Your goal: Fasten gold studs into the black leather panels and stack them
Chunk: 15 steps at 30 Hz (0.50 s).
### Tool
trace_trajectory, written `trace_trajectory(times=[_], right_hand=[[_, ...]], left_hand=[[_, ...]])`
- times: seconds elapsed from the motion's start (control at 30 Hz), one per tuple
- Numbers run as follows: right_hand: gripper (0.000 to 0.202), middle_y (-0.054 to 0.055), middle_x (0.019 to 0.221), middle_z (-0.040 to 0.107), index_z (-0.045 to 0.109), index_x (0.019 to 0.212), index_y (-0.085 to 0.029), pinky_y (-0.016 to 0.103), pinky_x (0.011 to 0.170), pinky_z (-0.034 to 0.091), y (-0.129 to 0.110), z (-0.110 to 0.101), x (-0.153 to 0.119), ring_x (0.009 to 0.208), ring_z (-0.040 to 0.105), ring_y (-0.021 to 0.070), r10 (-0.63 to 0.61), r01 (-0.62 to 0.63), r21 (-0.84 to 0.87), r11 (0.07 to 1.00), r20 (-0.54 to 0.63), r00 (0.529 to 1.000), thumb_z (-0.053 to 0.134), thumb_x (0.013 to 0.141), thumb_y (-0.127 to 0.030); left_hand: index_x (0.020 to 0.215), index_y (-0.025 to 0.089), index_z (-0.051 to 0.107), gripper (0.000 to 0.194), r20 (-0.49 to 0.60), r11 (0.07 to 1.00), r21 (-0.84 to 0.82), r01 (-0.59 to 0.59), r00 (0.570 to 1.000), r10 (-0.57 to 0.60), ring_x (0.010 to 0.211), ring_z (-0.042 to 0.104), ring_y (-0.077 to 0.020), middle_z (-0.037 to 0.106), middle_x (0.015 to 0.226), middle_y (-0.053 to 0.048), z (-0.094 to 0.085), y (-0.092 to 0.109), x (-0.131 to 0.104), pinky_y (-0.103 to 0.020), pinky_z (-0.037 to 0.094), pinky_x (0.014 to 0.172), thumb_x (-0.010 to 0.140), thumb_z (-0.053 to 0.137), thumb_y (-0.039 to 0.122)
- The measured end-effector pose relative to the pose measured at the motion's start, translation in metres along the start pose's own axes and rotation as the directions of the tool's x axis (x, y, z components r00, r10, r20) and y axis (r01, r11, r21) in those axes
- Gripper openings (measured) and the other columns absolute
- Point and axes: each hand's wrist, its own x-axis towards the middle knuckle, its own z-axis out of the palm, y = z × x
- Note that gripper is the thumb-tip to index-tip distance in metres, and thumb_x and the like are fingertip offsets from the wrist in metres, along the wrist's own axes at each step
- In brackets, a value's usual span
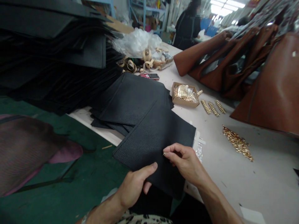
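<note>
The black leather panel (pixel 144 140) is gripped at its edge by the left hand (pixel 135 185), apparently for steadiness; a tiny metal piece (pixel 164 153) is pinched in the right hand (pixel 184 160), seemingly for precise placement.

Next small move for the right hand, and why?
Probably ease the small gold piece down against the black panel. The right hand pinches it at the panel's surface or just above, hard to tell which, and the left hand grips the near edge.
</note>
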Motion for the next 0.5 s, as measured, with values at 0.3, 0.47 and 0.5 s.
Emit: trace_trajectory(times=[0.3,0.47,0.5], right_hand=[[0.009,-0.002,0.076,0.065,0.071,0.085,-0.02,0.023,0.061,0.044,-0.003,-0.008,-0.003,0.068,0.056,0.0115,-0.07,0.07,-0.01,0.997,0.011,0.997,0.065,0.083,-0.026],[0.005,-0.004,0.07,0.061,0.067,0.08,-0.018,0.023,0.061,0.042,0.001,-0.011,-0.007,0.063,0.053,0.0099,-0.028,0.027,0.073,0.997,0.018,0.999,0.067,0.08,-0.023],[0.006,-0.005,0.069,0.06,0.065,0.08,-0.018,0.022,0.06,0.041,0.002,-0.01,-0.009,0.062,0.052,0.0095,-0.02,0.019,0.099,0.995,0.004,1.0,0.068,0.079,-0.023]], left_hand=[[0.049,0.023,0.044,0.052,0.085,0.961,0.277,0.004,0.996,-0.029,0.05,0.04,-0.0134,0.039,0.046,0.003,0.006,-0.003,-0.002,-0.029,0.039,0.067,0.088,0.043,0.058],[0.045,0.024,0.039,0.054,0.056,0.935,0.355,-0.025,0.998,0.005,0.052,0.045,-0.0158,0.042,0.048,0.001,0.014,0.002,-0.009,-0.031,0.042,0.069,0.087,0.045,0.058],[0.044,0.024,0.037,0.055,0.024,0.929,0.367,-0.039,0.999,0.032,0.052,0.045,-0.0162,0.042,0.048,0.001,0.016,0.003,-0.011,-0.032,0.042,0.069,0.086,0.048,0.058]])
